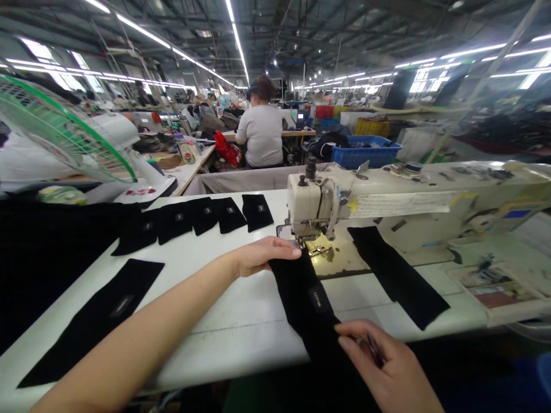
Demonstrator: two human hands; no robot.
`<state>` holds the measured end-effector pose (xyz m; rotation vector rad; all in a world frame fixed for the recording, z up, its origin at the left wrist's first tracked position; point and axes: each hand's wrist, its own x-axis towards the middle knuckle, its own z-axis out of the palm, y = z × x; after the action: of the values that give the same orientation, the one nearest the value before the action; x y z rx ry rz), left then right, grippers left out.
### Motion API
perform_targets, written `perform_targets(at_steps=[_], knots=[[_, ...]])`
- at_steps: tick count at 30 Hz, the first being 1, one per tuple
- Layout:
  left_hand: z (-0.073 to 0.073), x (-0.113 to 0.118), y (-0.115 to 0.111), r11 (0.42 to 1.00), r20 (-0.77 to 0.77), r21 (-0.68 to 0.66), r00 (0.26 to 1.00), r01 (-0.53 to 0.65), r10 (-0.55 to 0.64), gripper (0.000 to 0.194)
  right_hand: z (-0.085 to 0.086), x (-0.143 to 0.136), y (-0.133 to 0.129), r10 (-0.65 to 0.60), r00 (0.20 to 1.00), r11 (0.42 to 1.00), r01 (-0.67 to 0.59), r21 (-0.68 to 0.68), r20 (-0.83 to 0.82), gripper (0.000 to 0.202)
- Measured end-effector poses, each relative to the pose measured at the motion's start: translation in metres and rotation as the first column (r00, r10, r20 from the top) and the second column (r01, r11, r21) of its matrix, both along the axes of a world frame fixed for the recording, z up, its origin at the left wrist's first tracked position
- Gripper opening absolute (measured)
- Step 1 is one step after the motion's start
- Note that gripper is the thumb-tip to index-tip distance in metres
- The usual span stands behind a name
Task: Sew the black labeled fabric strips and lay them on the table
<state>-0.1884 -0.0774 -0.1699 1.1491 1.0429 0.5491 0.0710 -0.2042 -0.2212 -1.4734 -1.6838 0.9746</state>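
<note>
A long black fabric piece point(297, 304) with a small dark label point(317, 299) runs from the sewing machine's needle area down over the table's front edge. My left hand point(264, 255) grips its upper end just left of the presser foot point(301, 244), thumb and fingers together. Lower down, my right hand point(383, 358) pinches the right edge of the same piece between thumb and forefinger. A slim dark metal tool point(375, 349) is tucked within that hand; its kind is mostly hidden. The cream sewing machine point(312, 198) stands directly ahead.
Several labelled black pieces point(209, 215) lie in a row at the back left, another labelled piece point(99, 315) nearer. A plain black strip point(398, 275) lies right. Around are a green-rimmed fan point(64, 129), a blue basket point(365, 152) and a seated person point(262, 132) ahead.
</note>
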Motion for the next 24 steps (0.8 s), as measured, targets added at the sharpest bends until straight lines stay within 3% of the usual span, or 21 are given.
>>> perform_targets(at_steps=[5,8,11,13,16,19,21,24], knots=[[-0.008,0.009,0.003,0.974,-0.184,0.224,0.983,0.021,0.021,0.020,-0.016,-0.004,-0.003,-0.053,0.996,0.994,0.046,-0.104,-0.067,0.031],[-0.016,0.008,0.007,0.957,-0.175,0.287,0.980,-0.038,0.091,0.019,-0.022,-0.001,-0.004,0.010,0.996,0.984,-0.025,-0.177,-0.084,0.039],[-0.024,0.007,0.013,0.926,-0.263,0.377,0.962,0.028,0.078,0.021,-0.026,-0.008,-0.006,0.048,0.985,0.973,-0.083,-0.215,-0.163,0.039],[-0.031,0.009,0.015,0.858,-0.397,0.498,0.912,0.124,0.098,0.023,-0.028,-0.017,-0.010,0.009,0.981,0.981,-0.046,-0.189,-0.192,0.040],[-0.041,0.016,0.014,0.670,-0.579,0.682,0.776,0.293,0.251,0.018,-0.034,-0.032,-0.014,-0.070,0.982,0.993,0.051,-0.107,-0.177,0.035],[-0.049,0.021,0.012,0.501,-0.612,0.775,0.655,0.385,0.443,0.011,-0.039,-0.035,-0.016,-0.041,0.989,0.999,0.040,-0.011,-0.144,0.030],[-0.052,0.022,0.010,0.455,-0.618,0.782,0.618,0.425,0.485,0.011,-0.041,-0.031,-0.015,0.027,0.995,0.998,-0.022,0.062,-0.092,0.024],[-0.056,0.019,0.008,0.455,-0.643,0.760,0.638,0.464,0.423,0.016,-0.042,-0.020,-0.008,0.170,0.985,0.959,-0.166,0.231,0.002,0.015]])
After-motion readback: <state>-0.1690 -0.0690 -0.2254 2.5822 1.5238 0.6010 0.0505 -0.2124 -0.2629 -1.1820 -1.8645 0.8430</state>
